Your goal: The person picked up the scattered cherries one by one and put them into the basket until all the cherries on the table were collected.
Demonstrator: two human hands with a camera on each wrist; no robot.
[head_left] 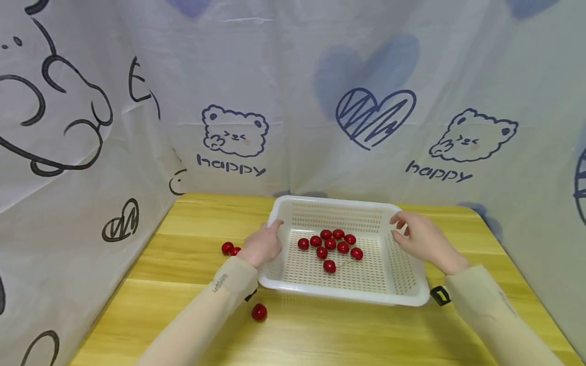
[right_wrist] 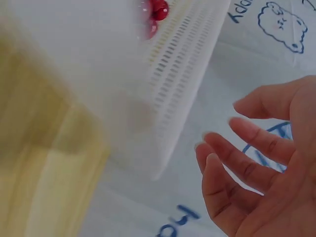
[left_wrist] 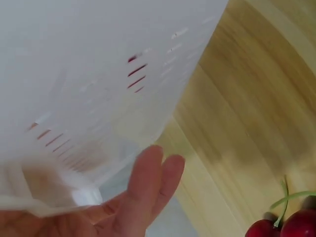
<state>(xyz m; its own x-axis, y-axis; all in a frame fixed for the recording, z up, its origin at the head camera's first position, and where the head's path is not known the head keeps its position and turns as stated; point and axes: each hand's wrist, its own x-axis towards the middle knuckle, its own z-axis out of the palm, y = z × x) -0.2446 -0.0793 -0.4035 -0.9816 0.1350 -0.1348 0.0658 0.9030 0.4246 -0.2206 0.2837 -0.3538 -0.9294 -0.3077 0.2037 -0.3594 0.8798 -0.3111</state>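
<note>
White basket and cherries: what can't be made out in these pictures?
- Head: one cherry beside the left hand, partly covered by that hand.
- Head: a black object, mostly hidden by the left sleeve.
- Left wrist: cherries at lower right, cut off by the frame edge.
- Left wrist: the basket's contents, behind its wall; red slivers show through slots.

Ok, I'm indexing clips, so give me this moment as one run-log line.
left grip: holding basket at left side | right grip: empty, near right side | cherries: inside basket | loose cherries: on table
</note>
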